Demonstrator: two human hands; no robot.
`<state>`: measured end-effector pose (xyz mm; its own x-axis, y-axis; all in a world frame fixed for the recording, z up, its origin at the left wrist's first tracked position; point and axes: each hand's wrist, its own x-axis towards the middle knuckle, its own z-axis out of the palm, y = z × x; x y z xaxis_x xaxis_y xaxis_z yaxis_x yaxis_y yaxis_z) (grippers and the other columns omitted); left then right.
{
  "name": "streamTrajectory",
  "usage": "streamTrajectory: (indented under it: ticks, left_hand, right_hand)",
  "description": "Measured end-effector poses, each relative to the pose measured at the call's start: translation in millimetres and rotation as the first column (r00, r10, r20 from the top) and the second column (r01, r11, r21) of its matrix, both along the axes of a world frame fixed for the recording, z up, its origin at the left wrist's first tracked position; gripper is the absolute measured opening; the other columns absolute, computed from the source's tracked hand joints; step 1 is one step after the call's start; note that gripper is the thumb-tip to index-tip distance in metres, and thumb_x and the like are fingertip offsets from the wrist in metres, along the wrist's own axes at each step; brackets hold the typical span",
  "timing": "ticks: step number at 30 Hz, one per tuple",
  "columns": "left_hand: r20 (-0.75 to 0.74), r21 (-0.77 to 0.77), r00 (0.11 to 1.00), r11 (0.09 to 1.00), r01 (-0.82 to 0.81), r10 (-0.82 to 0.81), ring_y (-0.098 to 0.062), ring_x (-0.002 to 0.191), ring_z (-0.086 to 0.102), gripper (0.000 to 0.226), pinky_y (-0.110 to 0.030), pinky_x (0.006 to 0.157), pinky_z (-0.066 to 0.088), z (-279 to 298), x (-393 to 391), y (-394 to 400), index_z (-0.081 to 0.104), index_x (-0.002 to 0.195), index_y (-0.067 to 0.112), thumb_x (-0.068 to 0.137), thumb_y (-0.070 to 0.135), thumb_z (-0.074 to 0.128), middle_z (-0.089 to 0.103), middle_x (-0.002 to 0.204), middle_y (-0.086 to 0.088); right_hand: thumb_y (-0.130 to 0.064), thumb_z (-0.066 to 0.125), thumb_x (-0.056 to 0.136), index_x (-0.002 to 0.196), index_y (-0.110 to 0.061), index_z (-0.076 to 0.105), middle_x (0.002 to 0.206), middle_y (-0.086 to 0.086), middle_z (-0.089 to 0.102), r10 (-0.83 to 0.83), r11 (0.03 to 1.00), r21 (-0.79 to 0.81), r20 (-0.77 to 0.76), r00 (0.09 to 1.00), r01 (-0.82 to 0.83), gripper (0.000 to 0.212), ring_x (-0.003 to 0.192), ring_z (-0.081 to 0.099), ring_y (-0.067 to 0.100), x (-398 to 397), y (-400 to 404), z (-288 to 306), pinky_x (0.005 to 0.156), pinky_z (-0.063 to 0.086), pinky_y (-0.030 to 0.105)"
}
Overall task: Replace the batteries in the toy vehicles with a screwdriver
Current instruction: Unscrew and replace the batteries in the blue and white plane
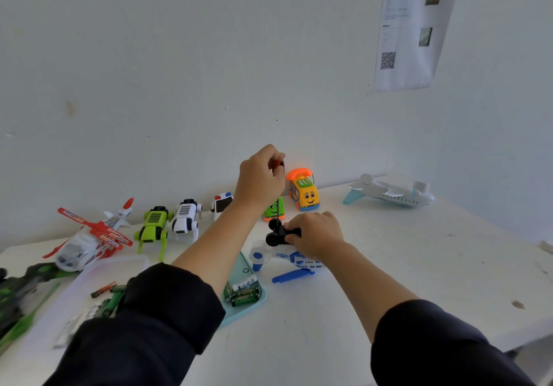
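My left hand (260, 180) grips the red handle of a screwdriver (276, 165), held upright; its thin shaft runs down to a black wheeled part on the white-and-blue toy helicopter (287, 258). My right hand (317, 236) holds that black part and steadies the toy on the table. A light-blue tray (244, 266) just in front of the toy holds several green batteries (245, 294).
Along the wall stand a red-and-white helicopter (89, 236), a green robot dog (152, 227), a white robot dog (187, 218), a police car (222, 201), a green car (273, 209), an orange phone car (303, 191) and a white airplane (392, 192). A clear box (74, 292) with batteries sits left.
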<state>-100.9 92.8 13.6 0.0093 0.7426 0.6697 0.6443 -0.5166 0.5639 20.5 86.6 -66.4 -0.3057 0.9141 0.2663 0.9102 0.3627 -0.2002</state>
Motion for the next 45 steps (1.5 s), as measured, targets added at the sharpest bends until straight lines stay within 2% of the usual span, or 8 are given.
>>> streamTrajectory:
  ticks: [4,9,14,22,26,29,34,45]
  left_hand:
    - [0.005,0.09,0.996,0.992,-0.089,0.089,-0.021,0.086,0.057,0.019,-0.026,0.074,0.046,-9,2,3,0.062,0.089,0.0,0.078,0.01,0.074,0.058,0.101,-0.015]
    - [0.035,0.071,0.999,0.997,-0.04,0.038,-0.03,0.086,0.066,0.011,-0.038,0.077,0.055,-11,-10,7,0.06,0.097,0.002,0.088,-0.001,0.054,0.067,0.095,-0.013]
    - [0.008,0.125,0.991,0.983,-0.136,0.136,-0.022,0.088,0.057,0.028,-0.034,0.069,0.047,-19,-14,5,0.054,0.089,0.006,0.079,0.023,0.075,0.063,0.093,-0.008]
    - [0.161,0.032,0.986,0.999,-0.041,0.035,-0.019,0.086,0.065,0.013,-0.034,0.078,0.054,-12,-20,3,0.05,0.084,0.01,0.085,0.003,0.061,0.066,0.09,-0.004]
    - [0.09,0.096,0.989,0.987,-0.128,0.119,-0.021,0.071,0.06,0.033,-0.031,0.065,0.049,-14,-16,2,0.045,0.077,0.012,0.077,0.023,0.076,0.062,0.077,-0.003]
    - [0.092,0.047,0.991,0.994,-0.1,0.096,-0.023,0.063,0.061,0.031,-0.029,0.06,0.047,-6,-18,4,0.041,0.069,0.015,0.08,0.008,0.069,0.063,0.076,-0.006]
    - [0.187,-0.066,0.982,0.998,-0.018,0.03,-0.022,0.084,0.062,0.024,-0.032,0.074,0.051,1,-20,3,0.047,0.068,0.015,0.081,0.003,0.064,0.064,0.092,-0.005]
    - [0.1,-0.026,0.992,0.996,-0.079,0.082,-0.022,0.089,0.062,0.017,-0.035,0.073,0.052,-8,-10,-1,0.048,0.081,0.015,0.084,0.013,0.064,0.063,0.092,0.002]
  right_hand:
    - [-0.033,0.051,0.095,0.119,-0.032,0.062,0.11,-0.004,0.066,-0.004,1.0,-0.001,-0.012,1.0,0.004,0.027,0.099,0.056,0.02,0,1,0,0.083,0.028,0.03]
    - [-0.033,0.051,0.095,0.119,-0.031,0.061,0.11,-0.003,0.066,-0.003,1.0,-0.004,0.003,1.0,0.003,0.027,0.101,0.055,0.02,0,0,-1,0.086,0.03,0.031]
    - [-0.032,0.051,0.095,0.119,-0.031,0.062,0.11,-0.003,0.066,-0.006,1.0,0.0,-0.005,1.0,0.006,0.027,0.101,0.056,0.02,0,1,0,0.087,0.03,0.031]
    - [-0.031,0.05,0.095,0.118,-0.03,0.063,0.105,-0.002,0.066,-0.011,1.0,-0.002,-0.01,1.0,0.011,0.026,0.097,0.055,0.02,-1,1,2,0.085,0.029,0.031]
    - [-0.031,0.049,0.096,0.118,-0.03,0.063,0.105,-0.001,0.066,-0.012,1.0,-0.002,-0.004,1.0,0.012,0.026,0.097,0.056,0.021,-1,0,3,0.083,0.028,0.03]
    - [-0.03,0.049,0.096,0.117,-0.029,0.063,0.104,-0.001,0.066,-0.012,1.0,-0.002,-0.005,1.0,0.012,0.025,0.096,0.056,0.02,-1,-1,3,0.082,0.028,0.03]
    - [-0.031,0.05,0.096,0.117,-0.03,0.063,0.103,-0.001,0.066,-0.015,1.0,0.001,-0.005,1.0,0.015,0.025,0.094,0.055,0.021,-1,-1,3,0.08,0.027,0.03]
    - [-0.031,0.051,0.095,0.117,-0.031,0.063,0.107,-0.003,0.066,-0.006,1.0,-0.007,-0.008,1.0,0.006,0.026,0.097,0.055,0.021,-2,-2,-1,0.081,0.026,0.03]
